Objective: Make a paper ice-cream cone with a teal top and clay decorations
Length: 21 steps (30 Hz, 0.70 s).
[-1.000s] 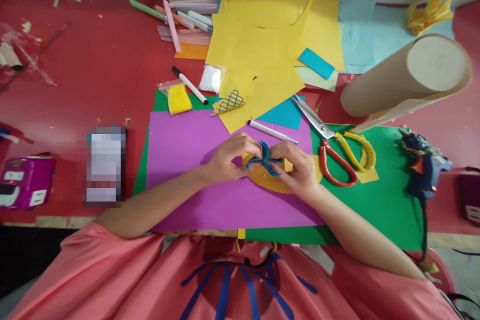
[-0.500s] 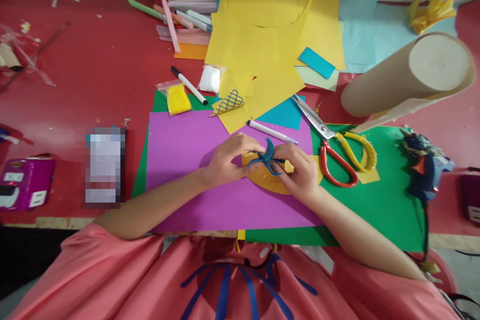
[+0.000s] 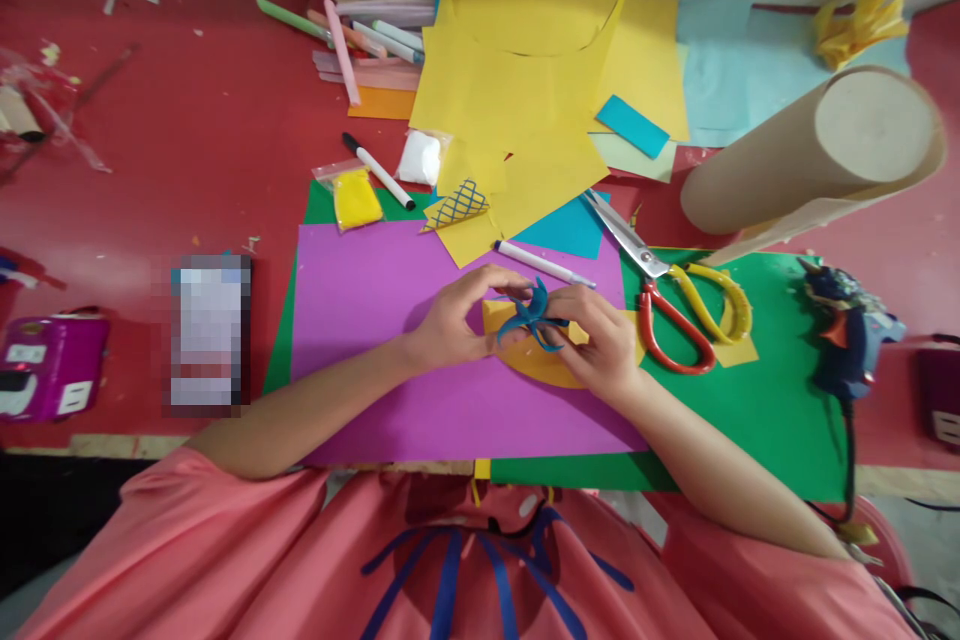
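Note:
A small blue curled paper piece [image 3: 535, 316], with several arms bent outward like petals, is held above the purple sheet [image 3: 360, 350]. My right hand [image 3: 600, 340] pinches it from the right between thumb and fingers. On its left side, my left hand [image 3: 465, 320] curves around it, thumb and fingers apart with a gap between them. Whether the left fingertips touch one of its arms is hard to make out. Beneath both hands lies a rounded orange-yellow paper shape [image 3: 536, 365]. A white marker [image 3: 546, 264] rests just beyond the fingers.
Scissors [image 3: 652, 268] with red and yellow handles lie to the right. A blue glue gun [image 3: 851, 350] is on the green sheet [image 3: 780, 420]. A large cardboard roll [image 3: 780, 160] stands behind. Yellow sheets [image 3: 540, 90] cover the back; a phone [image 3: 210, 330] lies left.
My left thumb and fingers have moved slightly apart, away from the blue paper piece. My right hand still holds it in nearly the same place.

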Motion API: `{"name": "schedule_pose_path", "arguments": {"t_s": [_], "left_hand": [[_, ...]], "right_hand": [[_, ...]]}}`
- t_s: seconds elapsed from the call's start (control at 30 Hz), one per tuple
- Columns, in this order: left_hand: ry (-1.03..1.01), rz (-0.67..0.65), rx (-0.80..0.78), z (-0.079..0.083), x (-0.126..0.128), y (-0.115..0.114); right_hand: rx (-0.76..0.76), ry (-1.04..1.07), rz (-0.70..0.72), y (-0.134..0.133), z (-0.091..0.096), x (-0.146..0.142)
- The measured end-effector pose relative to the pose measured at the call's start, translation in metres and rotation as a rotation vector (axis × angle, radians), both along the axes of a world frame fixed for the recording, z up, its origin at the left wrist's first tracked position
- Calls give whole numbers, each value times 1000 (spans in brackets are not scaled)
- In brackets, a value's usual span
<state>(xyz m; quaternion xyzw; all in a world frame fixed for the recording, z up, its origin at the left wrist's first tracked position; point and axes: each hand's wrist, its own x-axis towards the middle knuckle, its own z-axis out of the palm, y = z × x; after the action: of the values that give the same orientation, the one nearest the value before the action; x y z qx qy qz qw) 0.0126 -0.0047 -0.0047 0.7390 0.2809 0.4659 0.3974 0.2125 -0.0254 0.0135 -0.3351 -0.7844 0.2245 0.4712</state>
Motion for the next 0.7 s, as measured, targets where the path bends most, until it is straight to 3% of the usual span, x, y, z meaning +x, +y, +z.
{"name": "schedule_pose_path", "arguments": {"t_s": [0.2,0.33,0.5,0.7], "left_hand": [[-36,-22,49,-4,0,2],[-74,-51,-6,-3,0,2],[32,-44,119,3,0,3],[27,-29,146,7,0,3]], "right_hand": [[21,-3,2,0,-1,-1],[14,-11,28,1,-1,-1],[28,-33,52,1,0,0],[30,-39,41,1,1,1]]}}
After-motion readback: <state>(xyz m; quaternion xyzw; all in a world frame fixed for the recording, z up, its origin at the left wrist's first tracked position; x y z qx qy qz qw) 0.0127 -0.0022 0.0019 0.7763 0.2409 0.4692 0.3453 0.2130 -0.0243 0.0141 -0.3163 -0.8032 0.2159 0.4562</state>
